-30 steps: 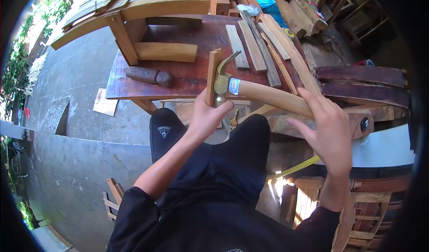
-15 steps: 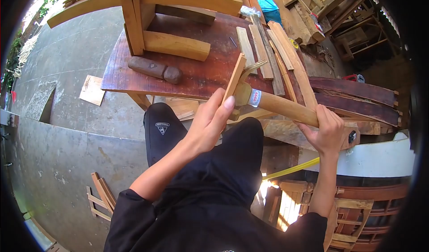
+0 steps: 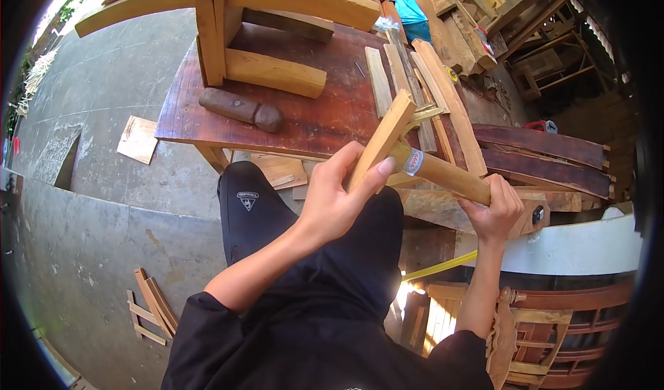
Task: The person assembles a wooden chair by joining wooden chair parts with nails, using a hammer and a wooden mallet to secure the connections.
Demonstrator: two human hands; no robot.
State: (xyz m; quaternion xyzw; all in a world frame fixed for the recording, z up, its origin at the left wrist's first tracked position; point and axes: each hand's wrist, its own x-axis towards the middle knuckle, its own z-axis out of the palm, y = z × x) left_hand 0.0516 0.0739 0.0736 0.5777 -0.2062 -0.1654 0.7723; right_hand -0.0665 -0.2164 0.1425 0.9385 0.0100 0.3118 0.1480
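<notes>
My left hand [image 3: 333, 202] is closed around a short wooden strip [image 3: 384, 135], which tilts up and away to the right. My right hand [image 3: 496, 210] grips the lower end of a claw hammer's wooden handle [image 3: 446, 175], which has a white label near the head. The hammer's head sits right behind the strip, partly hidden by it and by my left thumb. Its claw [image 3: 430, 115] points to the upper right. Both hands are above my knees, in front of the table edge.
A reddish wooden table [image 3: 297, 124] stands ahead, with a dark carved wood block [image 3: 238, 108] and a curved wooden frame [image 3: 277, 72] on it. Several loose strips [image 3: 379, 79] lie at its right. Dark curved boards [image 3: 546, 169] are farther right; wood scraps [image 3: 153, 303] lie on the floor left.
The wooden strip and hammer head have shifted right and slightly down, and the strip shows more of its broad face. My right hand has moved slightly left and down, still gripping the handle.
</notes>
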